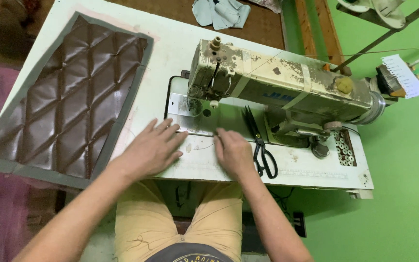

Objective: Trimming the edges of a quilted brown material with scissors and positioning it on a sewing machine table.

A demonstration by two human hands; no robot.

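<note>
Thread (204,144), thin and pale, lies on the white sewing table (311,170) just in front of the sewing machine (287,87). Nearest that machine's front edge, the right hand (233,154) pinches the thread's end with curled fingers; the left hand (152,148) rests flat, fingers spread. Keeping the pinch light and the strand taut seems wise. Black scissors (260,143) lie just right of the right hand. Left of the machine sits a brown quilted panel (69,97); behind it, pale cloth (221,12).

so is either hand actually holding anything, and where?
Left hand lies flat on the sewing machine table, holding nothing. Right hand seems to pinch a thin thread at its fingers; too fine to confirm.
</note>
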